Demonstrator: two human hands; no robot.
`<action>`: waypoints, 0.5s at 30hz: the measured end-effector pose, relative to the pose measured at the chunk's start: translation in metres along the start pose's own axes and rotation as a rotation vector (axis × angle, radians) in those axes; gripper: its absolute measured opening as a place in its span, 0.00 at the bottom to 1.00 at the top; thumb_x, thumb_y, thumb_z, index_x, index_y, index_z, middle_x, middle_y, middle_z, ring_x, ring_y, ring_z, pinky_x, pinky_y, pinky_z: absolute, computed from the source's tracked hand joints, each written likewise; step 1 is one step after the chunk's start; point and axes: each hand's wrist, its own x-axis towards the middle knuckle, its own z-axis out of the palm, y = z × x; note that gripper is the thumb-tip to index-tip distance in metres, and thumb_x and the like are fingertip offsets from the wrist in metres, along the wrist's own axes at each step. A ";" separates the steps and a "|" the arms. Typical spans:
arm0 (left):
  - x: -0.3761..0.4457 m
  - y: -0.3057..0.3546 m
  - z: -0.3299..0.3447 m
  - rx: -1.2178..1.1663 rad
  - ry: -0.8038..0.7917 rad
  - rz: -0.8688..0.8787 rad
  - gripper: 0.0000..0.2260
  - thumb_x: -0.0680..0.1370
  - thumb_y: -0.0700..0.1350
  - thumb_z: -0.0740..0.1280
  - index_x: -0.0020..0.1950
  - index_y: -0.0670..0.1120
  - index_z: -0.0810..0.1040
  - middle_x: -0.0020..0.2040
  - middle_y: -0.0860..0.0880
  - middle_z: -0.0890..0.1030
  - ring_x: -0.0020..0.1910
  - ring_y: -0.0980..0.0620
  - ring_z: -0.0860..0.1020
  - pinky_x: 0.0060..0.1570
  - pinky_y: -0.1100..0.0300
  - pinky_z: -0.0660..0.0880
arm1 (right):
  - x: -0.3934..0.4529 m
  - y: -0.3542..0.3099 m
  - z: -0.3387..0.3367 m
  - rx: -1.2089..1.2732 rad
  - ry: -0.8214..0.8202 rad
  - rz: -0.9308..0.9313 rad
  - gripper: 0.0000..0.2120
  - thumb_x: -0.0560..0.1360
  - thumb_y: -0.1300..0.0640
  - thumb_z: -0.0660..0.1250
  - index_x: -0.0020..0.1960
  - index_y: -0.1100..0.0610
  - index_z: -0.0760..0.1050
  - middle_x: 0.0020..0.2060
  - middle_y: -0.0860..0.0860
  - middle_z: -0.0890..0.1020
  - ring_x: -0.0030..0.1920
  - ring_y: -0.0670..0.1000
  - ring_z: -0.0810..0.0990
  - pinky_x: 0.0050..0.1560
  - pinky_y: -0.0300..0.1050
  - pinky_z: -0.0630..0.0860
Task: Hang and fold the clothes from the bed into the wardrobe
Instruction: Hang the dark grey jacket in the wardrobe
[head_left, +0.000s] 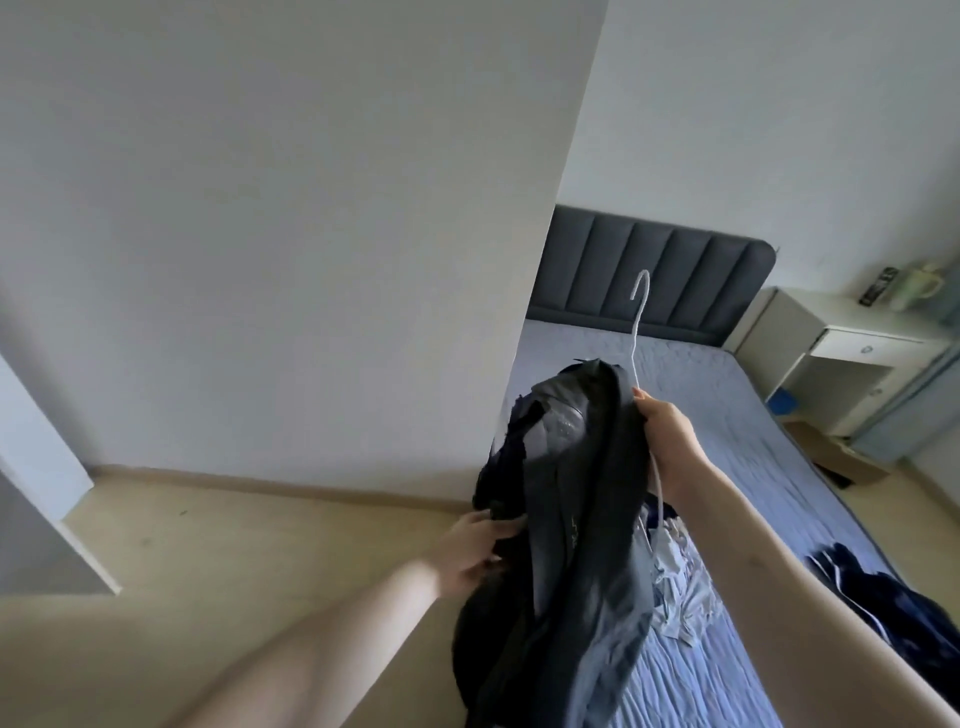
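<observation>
White walls and a blue-quilted bed (727, 415) frame a dark jacket (566, 519) held in mid-air at the bedside. Right hand (670, 441) pinches the neck of a white wire hanger (640, 322), its hook rising straight above those fingers, with the garment's collar bunched just beside them. Left hand (475, 551) grips the jacket's edge lower down (fingers curled into the cloth). Hanger and jacket run lengthwise from upper hand to lower; more clothes (675, 587) lie on the bed beyond.
</observation>
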 end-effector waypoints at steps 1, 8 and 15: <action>-0.005 0.006 -0.007 0.023 0.052 0.111 0.12 0.78 0.45 0.75 0.60 0.43 0.83 0.55 0.44 0.86 0.52 0.45 0.85 0.58 0.50 0.81 | -0.001 -0.001 -0.009 -0.016 -0.012 -0.013 0.10 0.82 0.58 0.63 0.55 0.53 0.83 0.49 0.57 0.86 0.51 0.55 0.85 0.58 0.54 0.81; -0.057 0.113 -0.059 0.517 0.450 0.667 0.13 0.82 0.45 0.68 0.37 0.53 0.75 0.32 0.59 0.78 0.33 0.62 0.76 0.37 0.64 0.72 | 0.003 0.034 -0.072 -0.592 -0.175 -0.159 0.18 0.80 0.77 0.52 0.41 0.57 0.62 0.27 0.54 0.65 0.19 0.49 0.65 0.20 0.38 0.62; -0.097 0.200 -0.049 0.939 0.444 0.953 0.07 0.83 0.48 0.65 0.46 0.50 0.79 0.38 0.61 0.82 0.39 0.61 0.79 0.40 0.68 0.72 | 0.012 0.042 -0.077 -0.715 -0.104 -0.256 0.13 0.80 0.73 0.59 0.44 0.59 0.75 0.43 0.59 0.85 0.25 0.50 0.64 0.26 0.40 0.56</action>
